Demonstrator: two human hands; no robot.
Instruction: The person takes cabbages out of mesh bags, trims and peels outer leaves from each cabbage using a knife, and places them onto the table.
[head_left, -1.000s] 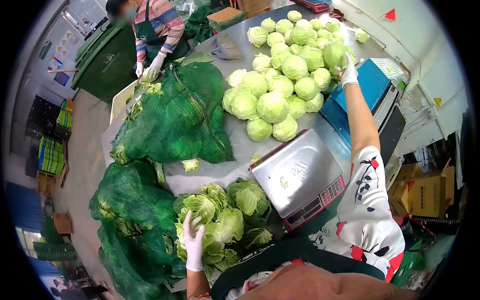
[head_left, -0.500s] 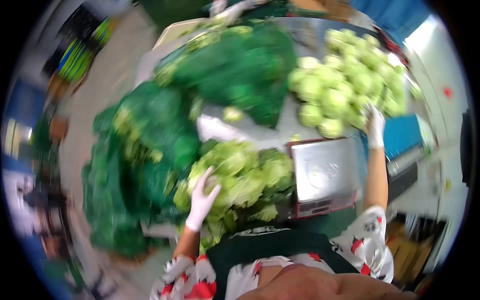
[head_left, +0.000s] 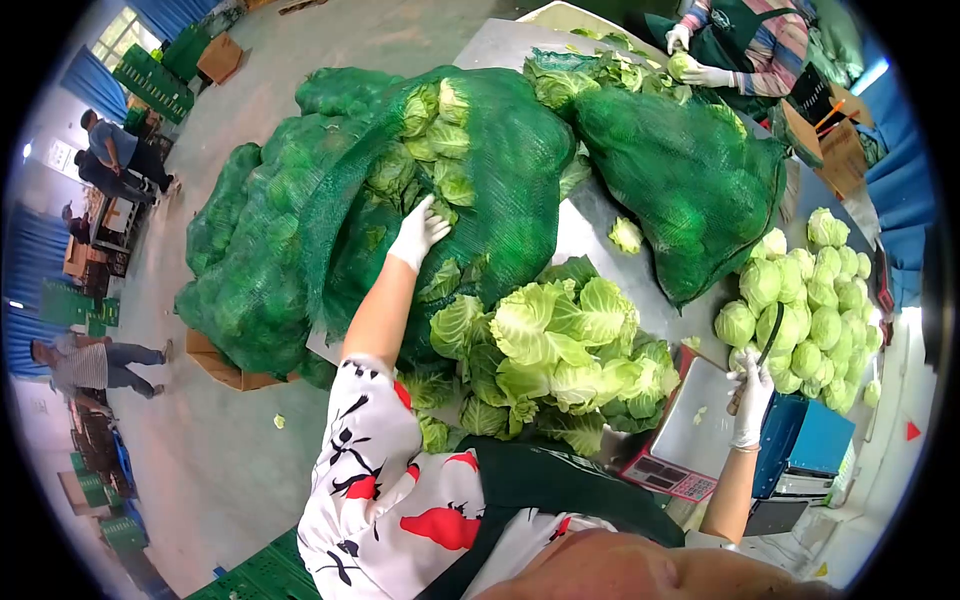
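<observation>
My left hand [head_left: 420, 234], in a white glove, reaches into the mouth of a green mesh bag [head_left: 510, 150], its fingers spread against the cabbages [head_left: 440, 140] there. My right hand [head_left: 750, 398], also gloved, is closed on the handle of a knife with a dark curved blade [head_left: 772, 335]. It is near the heap of trimmed cabbages [head_left: 825, 310], above the blue box [head_left: 805, 435]. Between my hands lies a pile of loose outer leaves [head_left: 560, 340]. A scale with a metal plate [head_left: 698, 415] stands right of the leaves.
Another full mesh bag [head_left: 680, 180] lies beyond the leaves, with more bags [head_left: 250, 240] at the left. A co-worker [head_left: 750, 50] across the table holds a cabbage. Other people [head_left: 100, 365] stand at the far left. A cardboard box [head_left: 220, 360] is on the floor.
The view has swung left. My left hand has moved from the leaf pile to the open mesh bag. My right hand has let go of the cabbage it held on the heap and has drawn back.
</observation>
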